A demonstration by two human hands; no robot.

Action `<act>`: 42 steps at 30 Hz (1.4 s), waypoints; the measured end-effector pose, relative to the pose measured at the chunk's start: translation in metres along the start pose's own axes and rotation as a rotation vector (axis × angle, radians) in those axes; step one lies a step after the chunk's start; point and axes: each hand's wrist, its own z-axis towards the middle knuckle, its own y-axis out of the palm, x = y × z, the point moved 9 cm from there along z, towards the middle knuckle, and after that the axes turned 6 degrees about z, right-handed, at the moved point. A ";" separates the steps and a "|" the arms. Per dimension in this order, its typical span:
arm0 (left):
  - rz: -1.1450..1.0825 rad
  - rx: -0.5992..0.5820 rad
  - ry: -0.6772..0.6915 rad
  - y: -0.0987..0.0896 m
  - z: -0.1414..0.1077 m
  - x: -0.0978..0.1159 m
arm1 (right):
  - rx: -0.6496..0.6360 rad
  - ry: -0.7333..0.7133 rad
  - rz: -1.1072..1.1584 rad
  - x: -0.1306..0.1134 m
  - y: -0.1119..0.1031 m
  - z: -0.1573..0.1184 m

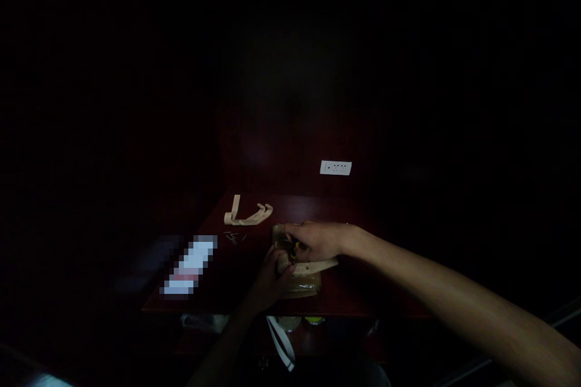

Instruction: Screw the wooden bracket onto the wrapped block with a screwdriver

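Observation:
My left hand [271,279] is closed on the rounded end of a pale wooden piece [318,266], which has a small hole in it. The piece lies over a brown block wrapped in clear film or tape [306,284] near the table's front edge. My right hand [318,240] reaches in from the right, its fingers bent round a small dark and yellow tool [298,246] just above the wooden piece. The tool's tip is too dark to make out.
Curved pale wooden parts [254,217] lie at the back left of the dark red table [245,290], with several thin nails or screws [232,237] in front. A blurred pale sheet [190,266] is at left. A white strap [282,344] hangs below the edge; a socket [336,167] is behind.

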 end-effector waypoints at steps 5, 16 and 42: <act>-0.007 0.006 0.017 0.000 0.000 0.000 | -0.005 0.031 -0.051 0.006 0.001 0.001; -0.027 0.004 -0.002 0.002 0.001 -0.003 | 0.033 0.051 -0.156 0.003 -0.003 0.001; 0.003 0.021 -0.014 -0.002 -0.001 0.001 | 0.041 0.072 -0.136 0.005 -0.003 0.002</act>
